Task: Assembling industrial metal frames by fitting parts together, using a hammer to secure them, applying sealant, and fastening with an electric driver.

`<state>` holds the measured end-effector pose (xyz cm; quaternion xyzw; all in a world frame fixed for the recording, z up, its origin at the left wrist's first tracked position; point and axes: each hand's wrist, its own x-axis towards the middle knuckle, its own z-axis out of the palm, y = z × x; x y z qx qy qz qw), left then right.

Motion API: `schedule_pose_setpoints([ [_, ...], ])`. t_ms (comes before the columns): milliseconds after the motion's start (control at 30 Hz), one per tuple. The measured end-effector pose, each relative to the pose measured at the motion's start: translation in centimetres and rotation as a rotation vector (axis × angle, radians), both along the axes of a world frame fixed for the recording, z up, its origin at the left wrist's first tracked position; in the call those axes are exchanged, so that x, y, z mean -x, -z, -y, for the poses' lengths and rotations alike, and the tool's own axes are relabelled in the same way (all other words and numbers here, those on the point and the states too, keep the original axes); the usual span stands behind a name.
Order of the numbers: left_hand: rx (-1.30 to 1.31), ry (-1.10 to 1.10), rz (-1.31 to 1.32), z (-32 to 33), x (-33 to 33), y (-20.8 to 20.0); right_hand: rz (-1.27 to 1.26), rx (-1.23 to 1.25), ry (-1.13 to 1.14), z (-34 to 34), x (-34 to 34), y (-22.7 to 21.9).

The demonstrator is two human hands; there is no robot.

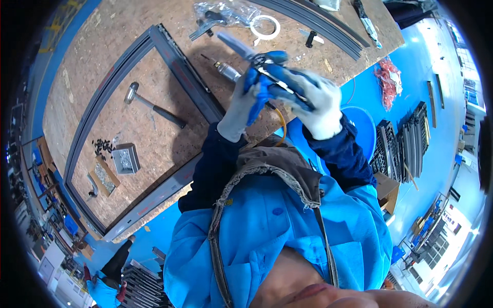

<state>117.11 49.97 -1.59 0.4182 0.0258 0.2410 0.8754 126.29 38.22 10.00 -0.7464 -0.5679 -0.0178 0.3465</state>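
Observation:
My left hand (243,105) and my right hand (316,100), both in white gloves with blue palms, are closed together over the workbench's near edge. Between them is a dark-and-silver metal piece (280,82) with a long pale flat end (234,45) pointing up and left. Motion blur and the gloved fingers hide much of it, so its kind is unclear. Beside my left hand a silver air screwdriver (226,70) lies on the bench, its yellow hose (283,123) curving down past my wrist. A dark grey window-like frame (187,79) rests just left of my left hand.
Inside the frame lie a hammer (167,116), a metal box (126,158) and a cardboard tray (104,177) of small fasteners. A white tape roll (265,27) and grey profiles (313,23) sit at the far side. A blue tub (362,131) stands right; another person (105,287) works lower left.

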Motion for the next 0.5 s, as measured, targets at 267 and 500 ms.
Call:
schedule_pose_setpoints([
  [267,0.296,0.141,-0.145,-2.1,-0.6,0.9,-0.829,-0.098,0.806,0.6,-16.3,15.2],
  [500,0.291,0.055,-0.072,-4.8,-1.6,0.9,-0.238,0.514,1.083,-2.9,-23.3,23.2],
])
